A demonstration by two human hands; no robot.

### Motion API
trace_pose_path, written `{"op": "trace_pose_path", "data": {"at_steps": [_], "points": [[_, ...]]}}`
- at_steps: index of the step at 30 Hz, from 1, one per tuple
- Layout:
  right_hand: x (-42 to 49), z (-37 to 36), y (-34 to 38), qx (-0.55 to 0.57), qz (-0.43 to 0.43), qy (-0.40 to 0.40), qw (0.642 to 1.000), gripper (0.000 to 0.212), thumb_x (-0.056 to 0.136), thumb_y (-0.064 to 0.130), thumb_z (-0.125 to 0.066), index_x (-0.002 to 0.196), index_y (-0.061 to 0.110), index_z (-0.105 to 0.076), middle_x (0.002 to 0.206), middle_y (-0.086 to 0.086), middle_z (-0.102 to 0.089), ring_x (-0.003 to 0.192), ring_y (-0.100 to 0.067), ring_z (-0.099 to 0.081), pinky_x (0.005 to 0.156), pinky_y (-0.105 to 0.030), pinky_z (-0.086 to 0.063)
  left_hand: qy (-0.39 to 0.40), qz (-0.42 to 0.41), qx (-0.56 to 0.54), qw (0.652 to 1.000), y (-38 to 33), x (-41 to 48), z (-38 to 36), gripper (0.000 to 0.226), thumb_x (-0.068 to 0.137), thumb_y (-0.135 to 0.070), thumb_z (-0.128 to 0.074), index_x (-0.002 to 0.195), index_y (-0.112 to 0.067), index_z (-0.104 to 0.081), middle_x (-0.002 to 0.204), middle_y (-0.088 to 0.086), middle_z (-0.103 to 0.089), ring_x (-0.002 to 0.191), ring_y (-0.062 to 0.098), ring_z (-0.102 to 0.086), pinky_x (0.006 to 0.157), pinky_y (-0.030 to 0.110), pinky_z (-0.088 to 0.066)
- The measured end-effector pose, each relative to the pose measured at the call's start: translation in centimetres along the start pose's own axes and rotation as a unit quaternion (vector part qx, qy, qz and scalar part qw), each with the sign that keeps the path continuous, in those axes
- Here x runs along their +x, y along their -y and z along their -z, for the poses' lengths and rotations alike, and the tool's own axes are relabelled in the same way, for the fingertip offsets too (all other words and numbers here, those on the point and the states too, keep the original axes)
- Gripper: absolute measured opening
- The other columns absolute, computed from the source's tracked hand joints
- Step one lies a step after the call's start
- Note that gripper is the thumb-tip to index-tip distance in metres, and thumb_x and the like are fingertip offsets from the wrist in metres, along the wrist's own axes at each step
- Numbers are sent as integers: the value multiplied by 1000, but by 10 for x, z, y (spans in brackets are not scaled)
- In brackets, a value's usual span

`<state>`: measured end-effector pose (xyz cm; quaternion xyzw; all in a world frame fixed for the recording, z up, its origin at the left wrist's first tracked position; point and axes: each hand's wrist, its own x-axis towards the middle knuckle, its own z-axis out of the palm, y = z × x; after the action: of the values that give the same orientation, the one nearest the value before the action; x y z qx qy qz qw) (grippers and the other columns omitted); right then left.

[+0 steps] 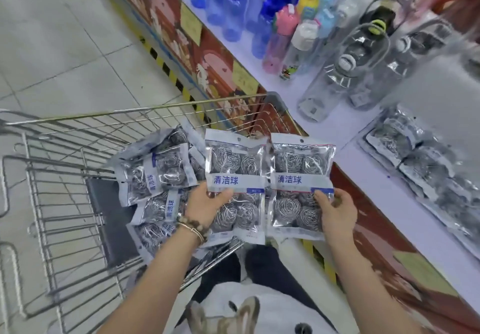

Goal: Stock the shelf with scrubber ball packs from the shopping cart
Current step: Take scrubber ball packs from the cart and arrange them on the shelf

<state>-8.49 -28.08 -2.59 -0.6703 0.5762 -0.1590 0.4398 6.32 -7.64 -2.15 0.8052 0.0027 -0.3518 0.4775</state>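
The one head-worn camera is looking forward and steeply down, hanging close over the left hand and right hand, which are holding the left pack and right pack at centre frame. Its wide lens is taking in the shopping cart toward nine o'clock and the shelf toward two o'clock.

**Person: clothing and wrist items**
The left hand bears two items at its wrist: a bracelet of round brown beads and, just beside it, a thin cord band. The forearms are bare, without sleeves. The top is white. The trousers are dark.
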Motion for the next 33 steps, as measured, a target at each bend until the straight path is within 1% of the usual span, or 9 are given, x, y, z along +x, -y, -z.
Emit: {"op": "trace_pose_path", "data": {"at_steps": [4,10,14,17,20,23,27,30,33], "points": [[-2,37,-15,36,-13,-50,998,26,84,20,-70,105,15,-55,95,-3,-58,87,-19,-55,77,-28,-38,30,-46,5,998,-18,-11,-32,35,78,-27,-70,105,-15,-52,100,-11,-56,100,15,-56,75,19,-43],[4,92,-53,99,-66,-111,987,29,82,27,-71,104,16,-56,97,-1,-61,88,-19,-58,78,-35,-47,100,-76,44,991,-33,-14,-89,27,76,-29,-72,95,-21,-55,92,-9,-61,88,13,-60,64,18,-43],[11,139,-82,137,-86,-145,976,25,83,25,-71,101,18,-55,96,-4,-64,86,-19,-60,80,-38,-49,127,-116,78,982,-58,-39,-139,31,81,-28,-67,79,-29,-36,80,-23,-38,72,-4,-42,62,15,-33],[14,180,-107,165,-86,-166,968,20,83,22,-71,95,19,-55,90,1,-62,83,-17,-60,81,-38,-49,158,-129,76,976,-63,-55,-184,28,81,-26,-68,76,-33,-41,82,-20,-49,76,1,-51,61,16,-36],[16,225,-135,178,-97,-187,961,23,82,22,-72,95,19,-54,94,-2,-62,90,-23,-58,83,-38,-46,167,-137,87,972,-64,-76,-231,21,81,-27,-67,90,-28,-48,90,-16,-55,84,4,-53,71,22,-39],[16,267,-166,190,-107,-211,953,22,82,22,-73,95,17,-56,90,-5,-63,85,-22,-58,77,-33,-43,194,-148,90,966,-65,-96,-282,24,82,-23,-67,102,-16,-56,94,-8,-61,86,11,-57,61,14,-39],[17,320,-203,198,-127,-234,943,21,83,20,-72,94,18,-54,84,5,-59,77,-11,-55,74,-31,-41,219,-157,105,957,-67,-121,-349,22,83,-20,-64,103,-16,-56,93,-7,-60,81,6,-56,59,12,-39],[22,349,-228,198,-149,-243,938,19,80,24,-74,90,22,-57,88,1,-64,84,-22,-63,79,-44,-52,239,-156,112,952,-72,-137,-390,21,84,-15,-63,103,-12,-56,88,-9,-59,74,-1,-54,52,10,-42],[30,368,-245,198,-173,-253,931,18,80,26,-74,85,24,-57,87,-1,-65,85,-26,-64,80,-44,-53,230,-160,117,953,-77,-144,-418,18,82,-15,-65,97,-9,-58,82,-7,-59,68,4,-52,52,11,-39]]}}
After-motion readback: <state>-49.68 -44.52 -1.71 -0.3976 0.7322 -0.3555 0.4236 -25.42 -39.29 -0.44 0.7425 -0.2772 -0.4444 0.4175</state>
